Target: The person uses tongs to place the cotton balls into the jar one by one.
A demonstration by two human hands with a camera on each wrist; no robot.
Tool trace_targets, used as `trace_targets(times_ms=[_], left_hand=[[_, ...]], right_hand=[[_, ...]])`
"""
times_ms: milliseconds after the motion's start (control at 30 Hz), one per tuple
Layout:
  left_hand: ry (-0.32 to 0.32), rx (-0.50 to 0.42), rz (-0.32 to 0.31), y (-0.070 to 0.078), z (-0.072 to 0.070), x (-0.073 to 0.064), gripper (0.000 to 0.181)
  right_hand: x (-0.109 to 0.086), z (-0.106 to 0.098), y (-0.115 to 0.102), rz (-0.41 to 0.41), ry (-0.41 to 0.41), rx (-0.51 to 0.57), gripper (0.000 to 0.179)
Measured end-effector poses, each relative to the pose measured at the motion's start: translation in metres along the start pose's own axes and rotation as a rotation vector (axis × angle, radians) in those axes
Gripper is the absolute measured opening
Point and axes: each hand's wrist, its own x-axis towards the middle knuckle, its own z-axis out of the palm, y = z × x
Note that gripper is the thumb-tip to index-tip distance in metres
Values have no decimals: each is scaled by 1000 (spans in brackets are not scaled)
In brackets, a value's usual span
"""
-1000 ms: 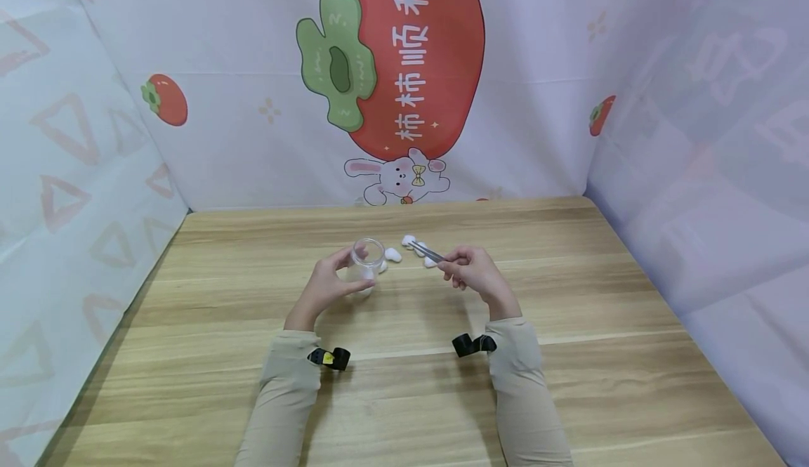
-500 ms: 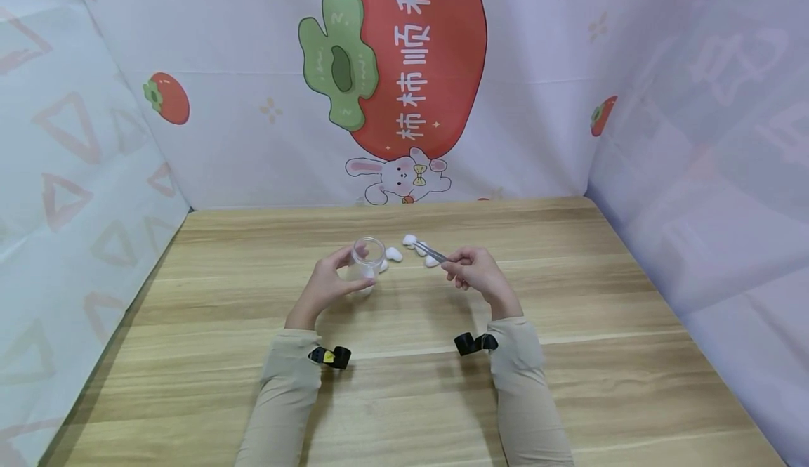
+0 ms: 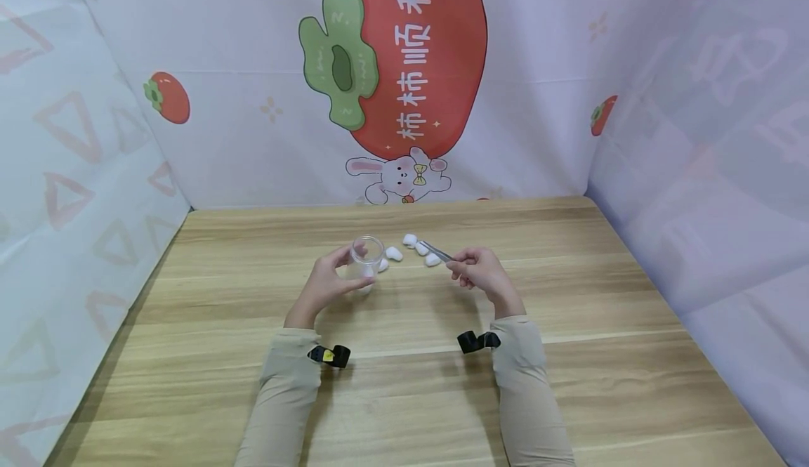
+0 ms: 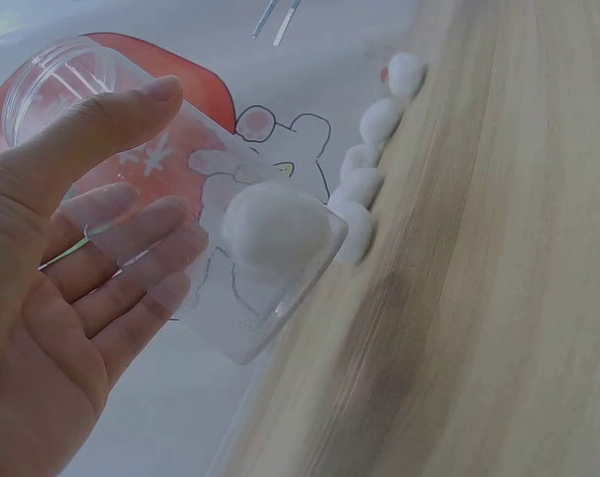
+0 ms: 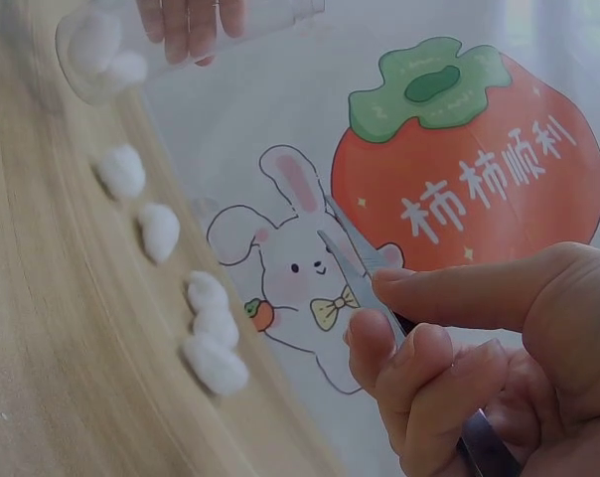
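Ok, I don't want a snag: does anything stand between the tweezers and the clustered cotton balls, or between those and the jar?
Nothing visible separates the tweezers from the three clustered cotton balls. Between those and the open jar, two loose cotton balls lie on the table, likely low enough to clear.

We see a clear jar point(image 3: 366, 265), white cotton balls point(image 3: 395, 253) right of it, grey tweezers point(image 3: 436, 251) farther right, tan wood-grained table point(image 3: 404, 397) below it, red persimmon print point(image 3: 442, 67) behind it
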Motion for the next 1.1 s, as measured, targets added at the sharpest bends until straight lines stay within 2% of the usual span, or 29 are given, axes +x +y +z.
trace_targets(times_ms=[767,1100], left_hand=[[5,-3,1,1,-1,0,73],[16,6,29,-3,-1,2,70]], right_hand=[[3,-6,10,39,25,-13,21],[4,-7,13,69,28,-13,23]])
